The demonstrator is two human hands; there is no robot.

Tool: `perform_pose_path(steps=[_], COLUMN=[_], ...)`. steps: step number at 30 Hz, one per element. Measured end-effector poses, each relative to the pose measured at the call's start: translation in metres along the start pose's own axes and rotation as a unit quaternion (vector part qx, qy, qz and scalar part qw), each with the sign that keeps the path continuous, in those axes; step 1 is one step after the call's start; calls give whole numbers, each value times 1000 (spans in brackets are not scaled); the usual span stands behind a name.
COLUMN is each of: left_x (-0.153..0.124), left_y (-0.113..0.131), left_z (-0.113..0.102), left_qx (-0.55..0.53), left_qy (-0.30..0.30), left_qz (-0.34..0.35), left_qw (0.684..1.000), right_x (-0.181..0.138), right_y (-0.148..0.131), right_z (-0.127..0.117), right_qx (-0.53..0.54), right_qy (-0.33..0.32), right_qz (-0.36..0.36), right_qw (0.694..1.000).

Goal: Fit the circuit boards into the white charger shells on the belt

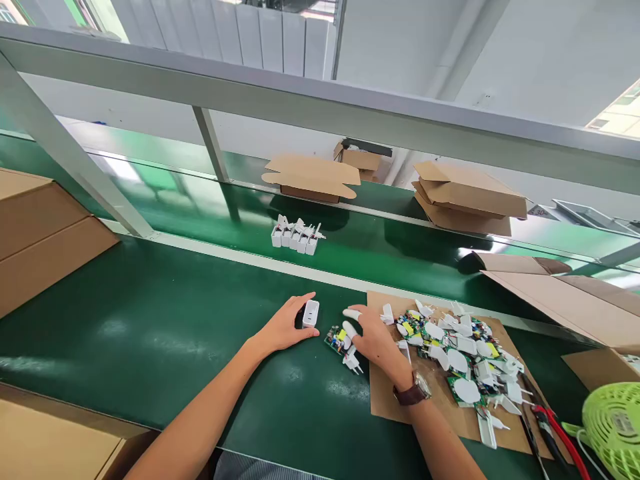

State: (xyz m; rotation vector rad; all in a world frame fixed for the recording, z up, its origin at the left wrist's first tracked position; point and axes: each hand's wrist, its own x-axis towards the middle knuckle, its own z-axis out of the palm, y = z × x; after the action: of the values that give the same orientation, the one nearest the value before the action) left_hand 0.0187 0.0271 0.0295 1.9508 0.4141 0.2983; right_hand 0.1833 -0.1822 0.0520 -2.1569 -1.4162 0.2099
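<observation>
My left hand [284, 328] holds a small white charger housing [311, 314] upright on the green bench, its thumb and fingers around the sides. Just to the right lies a circuit board [336, 339] with yellow and dark parts and a white plug piece [353, 362] at its lower end. My right hand [373, 339], with white finger covers on two fingers, hovers at that board's right side. Its fingers are apart; whether one touches the board I cannot tell. A wristwatch [414, 390] is on the right wrist.
On a cardboard sheet [385, 393] at right lie several circuit boards with white plug parts [457, 360]. Red-handled pliers [555, 427] and a green fan [615, 427] are beyond it. A row of white chargers [295, 239] stands on the green strip behind. Cardboard boxes [45, 227] flank the bench.
</observation>
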Motion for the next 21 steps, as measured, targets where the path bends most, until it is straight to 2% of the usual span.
perform_pose_path(steps=[2,4,7,9,17,21], left_x=[-2,-2,-2,-1,-7,-5], left_y=[-1,-1,0,1,2,-2], left_z=[-1,-1,0,0,-4,-2], left_qx=[-3,-4,6,10,-4,30], left_qy=[3,2,-10,-19,-38,-18], left_qz=[4,3,-7,-13,13,-10], left_qw=[1000,1000,1000,1000,999,999], right_x=[-2,-10,-24,-30,-27,-24], right_y=[0,-4,-10,-11,2,-8], right_z=[3,4,7,11,14,9], right_qx=[-35,-66,-120,-131,-41,-3], right_qy=[24,0,-58,-69,-18,67], right_qz=[31,39,-3,-32,-77,-89], right_qw=[999,997,991,988,996,994])
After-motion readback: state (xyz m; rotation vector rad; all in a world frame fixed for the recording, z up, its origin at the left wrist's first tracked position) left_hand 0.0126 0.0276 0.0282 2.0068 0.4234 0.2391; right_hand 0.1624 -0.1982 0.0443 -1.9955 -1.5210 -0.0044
